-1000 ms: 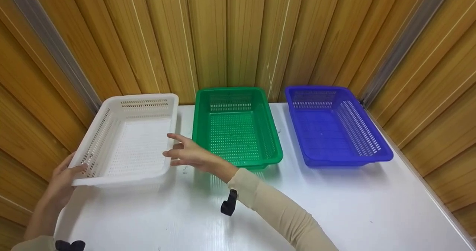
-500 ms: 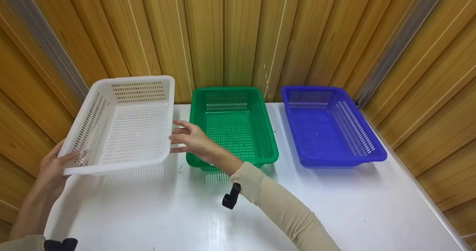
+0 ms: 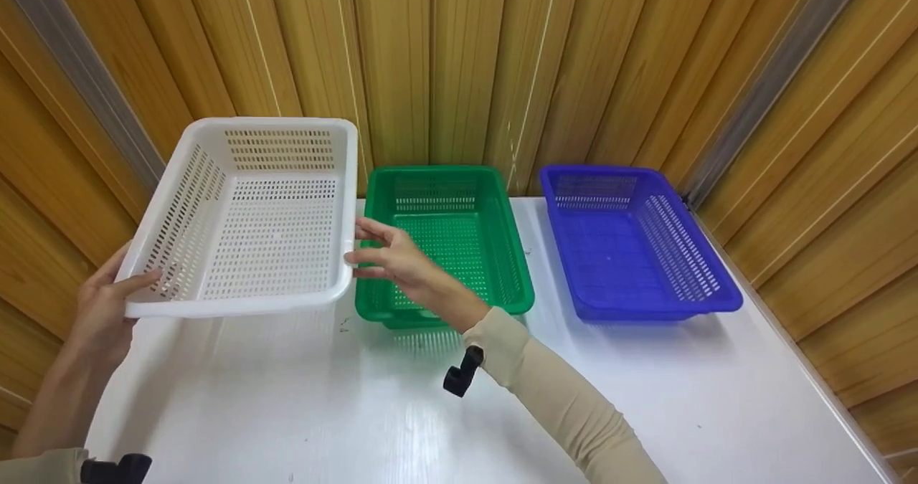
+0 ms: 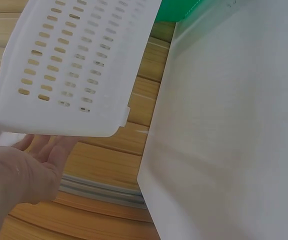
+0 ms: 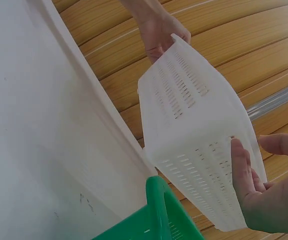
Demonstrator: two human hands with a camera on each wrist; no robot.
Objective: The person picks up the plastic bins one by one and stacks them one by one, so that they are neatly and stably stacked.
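A white slotted basket hangs tilted above the left end of the white table, its far end higher. My left hand grips its near-left corner, thumb on the rim and fingers beneath. My right hand lies with straight fingers against the basket's right wall. In the left wrist view the basket sits over my left hand. The right wrist view has my right hand flat on the basket, and the left hand at the far corner.
A green basket stands on the table's middle, just right of the white one, and a blue basket stands to its right. Wooden panelled walls close in the back and both sides. The table's near half is bare.
The white basket has risen off the table and tilted, far end up, then shifted slightly right. Both hands have moved up with it.
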